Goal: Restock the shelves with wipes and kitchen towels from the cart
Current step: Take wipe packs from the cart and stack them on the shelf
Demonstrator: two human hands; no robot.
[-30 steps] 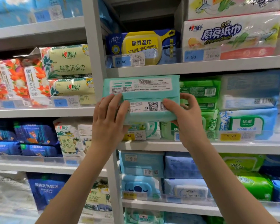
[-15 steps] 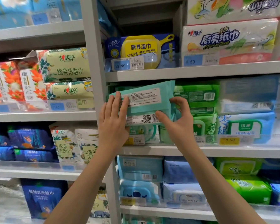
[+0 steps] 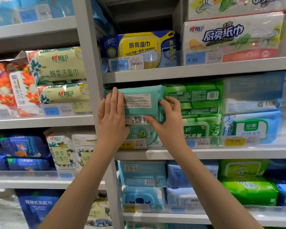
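One teal wipes pack (image 3: 138, 101) — left grip (image 3: 111, 119) flat against it, right grip (image 3: 168, 123) pinched on its edge

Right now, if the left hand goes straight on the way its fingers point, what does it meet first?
Its fingers lie flat on the teal wipes pack and point upward. Going straight on, the left hand would probably meet the shelf board above first; depth is unclear.

Teal wipes pack (image 3: 139, 103) in matt soft plastic; shelf (image 3: 205, 70) smooth painted metal
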